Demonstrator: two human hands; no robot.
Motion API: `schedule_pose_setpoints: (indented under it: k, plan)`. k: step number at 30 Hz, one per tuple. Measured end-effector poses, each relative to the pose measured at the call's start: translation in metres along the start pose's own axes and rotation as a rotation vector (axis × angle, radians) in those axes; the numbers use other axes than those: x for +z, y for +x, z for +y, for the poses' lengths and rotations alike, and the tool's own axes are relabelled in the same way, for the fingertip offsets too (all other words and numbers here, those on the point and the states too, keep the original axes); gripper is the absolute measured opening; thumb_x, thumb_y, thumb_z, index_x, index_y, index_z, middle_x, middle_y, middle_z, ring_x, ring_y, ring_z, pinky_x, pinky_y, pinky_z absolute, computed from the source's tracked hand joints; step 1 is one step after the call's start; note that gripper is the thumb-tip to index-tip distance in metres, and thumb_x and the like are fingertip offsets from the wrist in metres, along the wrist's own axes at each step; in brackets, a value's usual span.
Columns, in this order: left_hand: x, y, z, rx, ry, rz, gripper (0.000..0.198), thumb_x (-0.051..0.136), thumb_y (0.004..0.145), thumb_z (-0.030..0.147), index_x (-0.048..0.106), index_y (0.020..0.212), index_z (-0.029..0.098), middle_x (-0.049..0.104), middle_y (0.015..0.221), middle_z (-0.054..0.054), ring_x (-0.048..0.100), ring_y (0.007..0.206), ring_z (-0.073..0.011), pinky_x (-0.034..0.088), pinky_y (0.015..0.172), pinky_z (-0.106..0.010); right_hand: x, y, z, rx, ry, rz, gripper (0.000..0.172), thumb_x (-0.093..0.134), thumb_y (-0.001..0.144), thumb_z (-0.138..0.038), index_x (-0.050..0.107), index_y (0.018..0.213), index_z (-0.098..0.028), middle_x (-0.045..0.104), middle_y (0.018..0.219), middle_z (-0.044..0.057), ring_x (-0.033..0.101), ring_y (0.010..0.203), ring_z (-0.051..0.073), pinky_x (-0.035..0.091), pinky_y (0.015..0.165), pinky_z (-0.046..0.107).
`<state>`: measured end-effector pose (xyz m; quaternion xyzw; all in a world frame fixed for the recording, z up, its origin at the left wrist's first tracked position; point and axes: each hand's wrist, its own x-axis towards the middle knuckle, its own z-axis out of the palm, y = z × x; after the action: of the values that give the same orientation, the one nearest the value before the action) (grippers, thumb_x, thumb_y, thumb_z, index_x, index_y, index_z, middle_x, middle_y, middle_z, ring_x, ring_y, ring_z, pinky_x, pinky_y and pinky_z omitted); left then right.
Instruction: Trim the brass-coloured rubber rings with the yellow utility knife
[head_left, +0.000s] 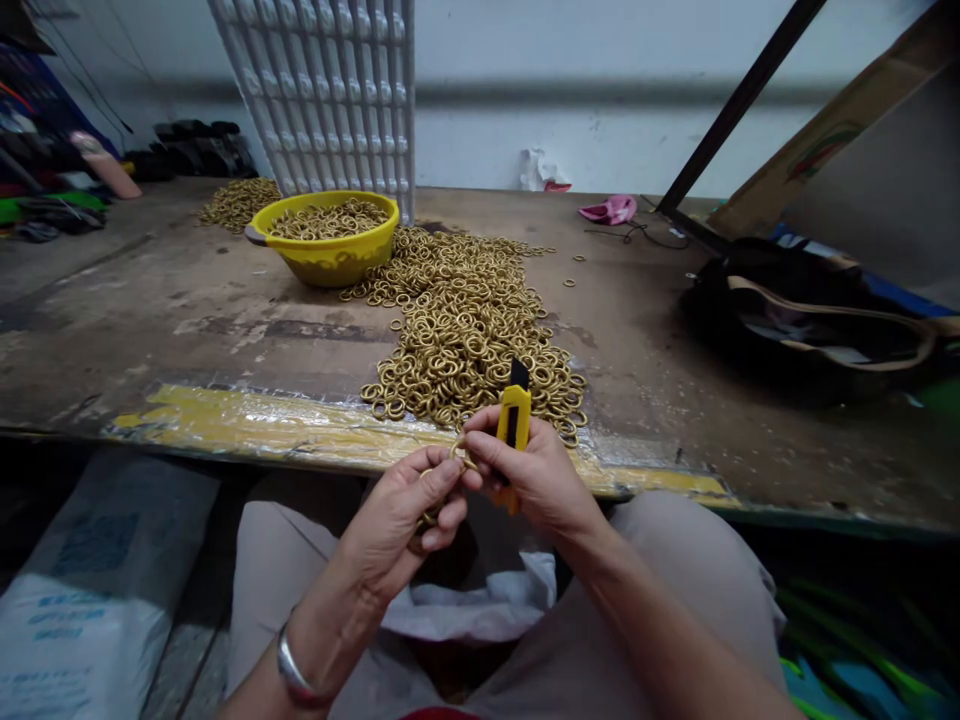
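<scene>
My left hand point(420, 500) is closed around several brass-coloured rings, with one ring point(457, 452) pinched up at its fingertips. My right hand point(532, 470) grips a yellow utility knife point(514, 415), whose dark end points up and away from me. The right thumb and forefinger also touch the pinched ring from the other side. Both hands meet just over the table's front edge, above my lap. Right beyond them spreads a large heap of the same rings point(465, 330). Rings inside the left palm are partly hidden by the fingers.
A yellow basin point(330, 262) full of rings stands behind the heap, beside a grey ribbed panel point(337, 100). Another ring pile point(236, 203) lies at the back left. A black bag point(817, 320) sits at right. Between my knees is a white bag point(480, 605).
</scene>
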<state>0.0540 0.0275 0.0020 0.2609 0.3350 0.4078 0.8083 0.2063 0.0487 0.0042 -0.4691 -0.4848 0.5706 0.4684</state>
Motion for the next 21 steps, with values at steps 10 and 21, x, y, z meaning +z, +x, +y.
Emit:
schedule_pose_setpoints:
  k: [10, 21]
  plan:
    - [-0.013, -0.016, 0.001, 0.224, 0.337, 0.215, 0.028, 0.068, 0.080, 0.039, 0.051, 0.086, 0.019, 0.045, 0.055, 0.006, 0.034, 0.044, -0.0045, 0.024, 0.038, -0.013, -0.003, -0.015, 0.009, -0.510, -1.217, -0.076, 0.020, 0.047, 0.075, -0.003, 0.059, 0.083, -0.017, 0.058, 0.077, 0.003, 0.052, 0.067, 0.015, 0.033, 0.061, 0.025]
    - [-0.007, -0.036, 0.008, 0.361, 0.752, 0.184, 0.021, 0.052, 0.091, 0.035, 0.048, 0.078, 0.020, 0.042, 0.063, 0.002, 0.036, 0.055, -0.0099, 0.031, 0.050, -0.020, -0.004, -0.007, 0.009, -0.326, -1.389, 0.003, 0.016, 0.047, 0.082, -0.007, 0.058, 0.083, -0.017, 0.063, 0.076, 0.005, 0.054, 0.064, 0.015, 0.030, 0.058, 0.026]
